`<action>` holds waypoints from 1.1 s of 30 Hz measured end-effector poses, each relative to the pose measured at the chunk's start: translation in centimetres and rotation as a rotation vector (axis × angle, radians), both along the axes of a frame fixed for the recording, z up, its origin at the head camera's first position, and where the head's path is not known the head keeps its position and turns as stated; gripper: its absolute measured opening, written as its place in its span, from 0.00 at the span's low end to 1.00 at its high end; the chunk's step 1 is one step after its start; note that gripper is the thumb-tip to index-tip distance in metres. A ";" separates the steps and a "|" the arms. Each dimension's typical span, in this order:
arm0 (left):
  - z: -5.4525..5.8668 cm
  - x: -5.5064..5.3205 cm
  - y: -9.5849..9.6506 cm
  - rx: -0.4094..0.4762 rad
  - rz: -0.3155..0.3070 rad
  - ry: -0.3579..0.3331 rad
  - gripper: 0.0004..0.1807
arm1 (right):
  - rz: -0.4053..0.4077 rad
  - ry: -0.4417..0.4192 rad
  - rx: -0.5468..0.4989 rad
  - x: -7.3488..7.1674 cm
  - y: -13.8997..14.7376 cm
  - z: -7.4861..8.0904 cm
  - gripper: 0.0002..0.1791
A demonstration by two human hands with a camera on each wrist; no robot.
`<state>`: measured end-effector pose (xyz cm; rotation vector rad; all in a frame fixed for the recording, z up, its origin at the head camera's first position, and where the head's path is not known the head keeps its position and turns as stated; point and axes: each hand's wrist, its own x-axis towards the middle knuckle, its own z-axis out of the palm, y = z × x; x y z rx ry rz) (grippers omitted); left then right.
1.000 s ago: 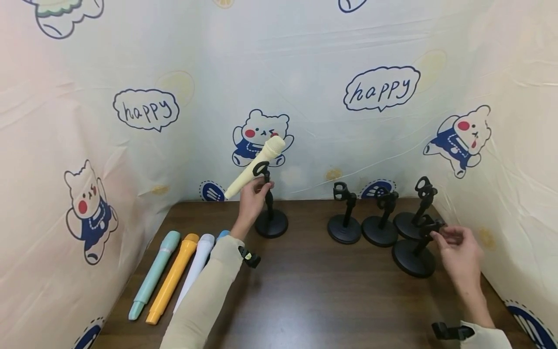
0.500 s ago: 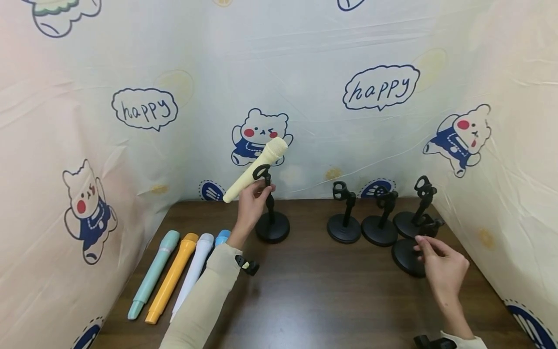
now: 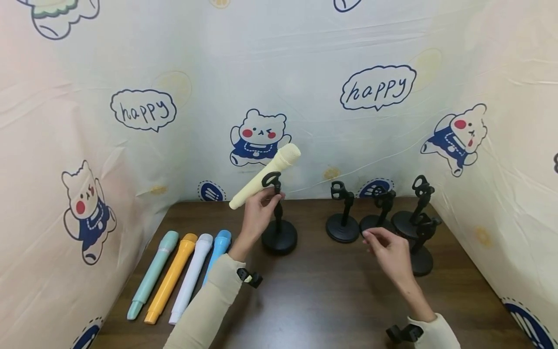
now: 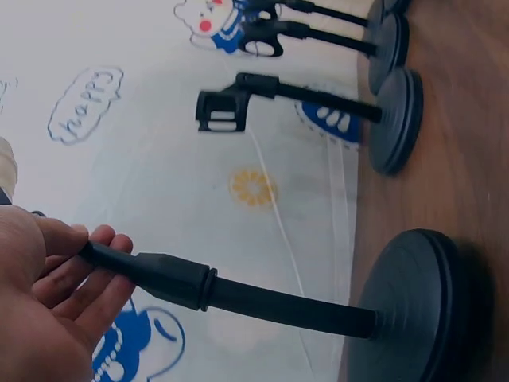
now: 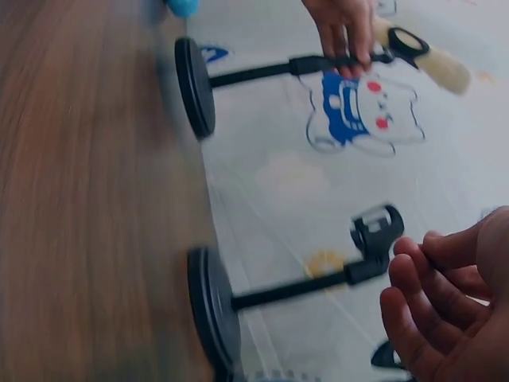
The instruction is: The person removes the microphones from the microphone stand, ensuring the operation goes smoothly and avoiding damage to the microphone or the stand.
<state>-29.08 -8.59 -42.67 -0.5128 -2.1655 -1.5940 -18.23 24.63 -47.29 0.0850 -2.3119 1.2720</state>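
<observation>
A black desktop microphone stand [image 3: 280, 237] stands at the back middle of the table in the head view. My left hand [image 3: 258, 215] pinches its stem near the top, thumb against fingers. A cream microphone [image 3: 287, 155] slants by the stand's ring clip, head up to the right; whether the ring encircles it or the hand bears it, I cannot tell. My right hand [image 3: 390, 254], fingers loosely bent with thumb near forefinger, hovers before the other black stands. Nothing shows in its grasp. The right wrist view has one stand's clip [image 5: 378, 231] just beyond its fingertips.
Several more black stands [image 3: 343, 229] are grouped at the back right. On the left lie green [image 3: 154, 274], orange [image 3: 172, 276], white [image 3: 192, 276] and blue [image 3: 220, 245] microphones; my left sleeve partly covers the blue one. A printed cloth [image 3: 305, 63] hangs behind.
My left hand has brought the stand and cream microphone slightly right and nearer. My right hand has left the front right stand and moved left.
</observation>
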 end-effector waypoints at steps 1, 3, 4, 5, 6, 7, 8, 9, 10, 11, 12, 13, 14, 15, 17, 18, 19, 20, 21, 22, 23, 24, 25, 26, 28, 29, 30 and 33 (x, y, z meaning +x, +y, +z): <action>0.0 0.3 0.2 0.002 -0.010 0.005 0.07 | 0.030 -0.007 0.000 -0.2 -0.5 0.1 0.04; 0.1 0.8 0.8 0.004 -0.032 0.014 0.06 | 0.082 -0.020 0.002 -0.6 -1.5 0.2 0.03; 0.1 1.1 1.1 0.008 -0.045 0.019 0.06 | 0.103 -0.028 0.002 -0.8 -2.0 0.2 0.03; 0.1 1.4 1.4 0.012 -0.058 0.020 0.06 | 0.125 -0.032 0.004 -1.0 -2.5 0.2 0.03; 0.1 1.7 1.7 0.015 -0.071 0.017 0.06 | 0.147 -0.037 0.005 -1.2 -3.0 0.2 0.03; 0.1 1.9 2.0 0.018 -0.084 0.012 0.06 | 0.170 -0.042 0.005 -1.3 -3.5 0.2 0.03; 0.0 2.1 2.3 0.019 -0.096 0.007 0.06 | 0.189 -0.045 0.008 -1.5 -4.0 0.3 0.03; 0.0 2.3 2.6 0.020 -0.105 0.002 0.06 | 0.203 -0.050 0.016 -1.7 -4.5 0.3 0.04; -0.1 2.6 2.9 0.022 -0.114 -0.002 0.06 | 0.219 -0.056 0.021 -1.8 -5.0 0.3 0.05; -0.2 2.7 3.2 0.022 -0.122 -0.005 0.06 | 0.237 -0.061 0.023 -2.0 -5.4 0.4 0.05; -0.3 2.8 3.4 0.022 -0.129 -0.007 0.06 | 0.252 -0.068 0.030 -2.1 -5.9 0.5 0.06; -0.4 3.0 3.6 0.022 -0.137 -0.004 0.07 | 0.267 -0.070 0.036 -2.2 -6.3 0.5 0.07; -0.5 3.1 3.8 0.021 -0.146 0.001 0.06 | 0.280 -0.073 0.043 -2.4 -6.7 0.5 0.08; -0.7 3.2 4.0 0.021 -0.153 0.006 0.06 | 0.297 -0.074 0.046 -2.5 -7.1 0.5 0.09; -0.9 3.4 4.4 0.017 -0.169 0.012 0.07 | 0.335 -0.078 0.039 -2.8 -7.8 0.4 0.12; -1.0 3.6 4.6 0.011 -0.173 0.016 0.07 | 0.349 -0.082 0.035 -2.9 -8.1 0.3 0.14; -1.1 3.7 4.7 0.006 -0.177 0.018 0.07 | 0.363 -0.087 0.027 -3.1 -8.4 0.2 0.15; -1.1 3.8 4.9 0.001 -0.178 0.018 0.07 | 0.374 -0.093 0.018 -3.2 -8.7 0.2 0.17; -1.2 4.0 5.1 -0.005 -0.179 0.017 0.07 | 0.384 -0.100 0.008 -3.4 -9.0 0.1 0.19; -1.3 4.1 5.2 -0.011 -0.180 0.013 0.07 | 0.389 -0.106 -0.001 -3.5 -9.2 0.0 0.21; -1.3 4.3 5.4 -0.016 -0.181 0.010 0.07 | 0.391 -0.114 -0.009 -3.7 -9.5 -0.1 0.23; -1.4 4.4 5.5 -0.017 -0.182 0.008 0.07 | 0.390 -0.118 -0.015 -3.8 -9.7 -0.2 0.24; -1.5 4.5 5.7 -0.016 -0.183 0.005 0.07 | 0.390 -0.118 -0.020 -3.9 -9.9 -0.3 0.26; -1.5 4.6 5.8 -0.016 -0.183 0.002 0.07 | 0.388 -0.118 -0.025 -4.0 -10.1 -0.4 0.27; -1.6 4.8 6.0 -0.020 -0.183 -0.006 0.07 | 0.377 -0.113 -0.020 -4.2 -10.5 -0.5 0.28; -1.6 4.9 6.1 -0.022 -0.181 -0.010 0.07 | 0.368 -0.110 -0.016 -4.2 -10.6 -0.6 0.28; -1.6 5.0 6.1 -0.025 -0.181 -0.014 0.07 | 0.360 -0.102 -0.013 -4.3 -10.7 -0.7 0.27; -1.6 5.1 6.2 -0.036 -0.179 -0.027 0.07 | 0.326 -0.082 0.000 -4.3 -10.9 -0.8 0.24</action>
